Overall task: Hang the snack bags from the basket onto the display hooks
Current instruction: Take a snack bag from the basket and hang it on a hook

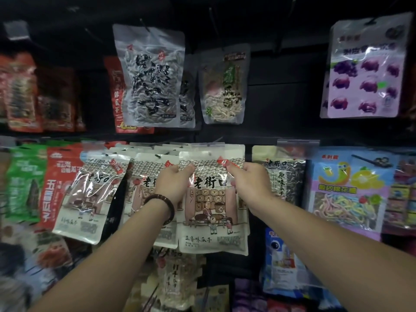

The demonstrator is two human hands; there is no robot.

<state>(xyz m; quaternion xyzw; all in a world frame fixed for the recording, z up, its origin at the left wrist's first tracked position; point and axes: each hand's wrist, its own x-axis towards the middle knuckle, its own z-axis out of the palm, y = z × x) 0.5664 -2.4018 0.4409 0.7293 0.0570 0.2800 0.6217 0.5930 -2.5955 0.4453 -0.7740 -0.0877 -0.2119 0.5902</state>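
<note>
A cream snack bag (212,212) printed with a street-stall drawing hangs upright in the middle of the lower display row. My left hand (174,183) pinches its upper left edge and my right hand (249,181) pinches its upper right edge. Its top reaches the clear price tag (208,145) on the hook; the hook itself is hidden behind the bag. More bags of the same design (153,176) hang just to the left, and one (90,194) tilts outward. The basket is out of view.
Other snack bags crowd the black wall: a clear seed bag (150,79) and a green-labelled one (222,86) above, a purple bag (364,70) at upper right, a blue candy bag (351,188) at right, red and green bags (36,183) at left.
</note>
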